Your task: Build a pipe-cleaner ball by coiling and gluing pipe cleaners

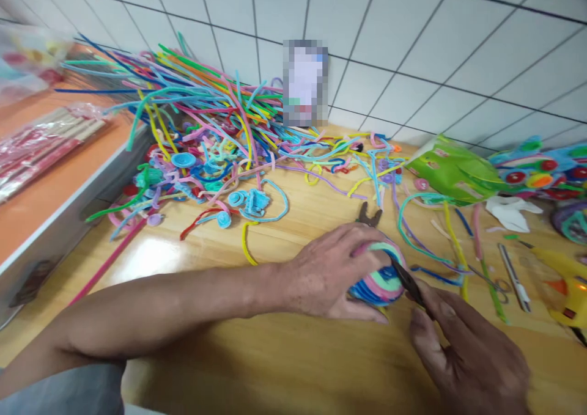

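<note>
Wrapped around a coiled pipe-cleaner piece point(381, 288) in blue, pink and pale green, my left hand point(328, 274) holds it above the wooden table. My right hand point(468, 341) grips a dark, pointed tool point(408, 282); its kind is not clear. The tool's tip touches or lies right at the coil's upper right side. Just beyond my left hand, a dark fork-ended tool point(369, 215) lies on the table, partly hidden by the hand.
A heap of pipe cleaners point(206, 103) fills the back left. At right are a green packet point(454, 170), a white-and-dark pen-like cutter point(514, 277) and a yellow glue gun point(566, 286). A blurred phone-like object point(305, 85) leans against the tiled wall. An orange box top point(101, 140) borders the left.
</note>
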A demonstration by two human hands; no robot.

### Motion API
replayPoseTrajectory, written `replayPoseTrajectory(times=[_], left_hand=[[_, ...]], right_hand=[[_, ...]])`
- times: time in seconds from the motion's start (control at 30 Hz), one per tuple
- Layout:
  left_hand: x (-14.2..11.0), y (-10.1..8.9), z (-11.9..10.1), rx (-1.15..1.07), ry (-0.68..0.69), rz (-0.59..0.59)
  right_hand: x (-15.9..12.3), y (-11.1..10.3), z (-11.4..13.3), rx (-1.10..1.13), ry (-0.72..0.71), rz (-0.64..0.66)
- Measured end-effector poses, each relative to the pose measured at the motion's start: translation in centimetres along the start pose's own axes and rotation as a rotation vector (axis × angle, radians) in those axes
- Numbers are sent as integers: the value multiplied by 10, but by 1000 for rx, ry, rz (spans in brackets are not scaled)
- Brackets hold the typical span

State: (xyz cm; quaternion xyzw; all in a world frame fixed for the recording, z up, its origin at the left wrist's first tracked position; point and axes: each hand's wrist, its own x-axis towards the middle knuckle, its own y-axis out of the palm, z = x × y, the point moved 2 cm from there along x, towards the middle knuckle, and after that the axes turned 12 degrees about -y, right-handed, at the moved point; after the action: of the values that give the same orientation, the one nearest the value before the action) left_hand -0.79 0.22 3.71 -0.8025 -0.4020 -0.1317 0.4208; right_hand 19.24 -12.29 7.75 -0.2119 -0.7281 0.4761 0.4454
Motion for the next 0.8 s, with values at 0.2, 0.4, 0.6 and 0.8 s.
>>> replayPoseTrajectory(times=[0.2,0.4,0.6,0.8], left_hand=[[-2,-3,-5,-113,-101,-43],[-4,-5,-10,-117,-130,-56],[-6,-5,-11,-79,-111,-45],[-7,-9,-11,-113,-130,-35]], right_hand=[[13,-2,9,92,13,-66],[11,-7,6,441,174,-29],[3,4,-20,454,375,-34],[-5,40,-35,-71,355,235]])
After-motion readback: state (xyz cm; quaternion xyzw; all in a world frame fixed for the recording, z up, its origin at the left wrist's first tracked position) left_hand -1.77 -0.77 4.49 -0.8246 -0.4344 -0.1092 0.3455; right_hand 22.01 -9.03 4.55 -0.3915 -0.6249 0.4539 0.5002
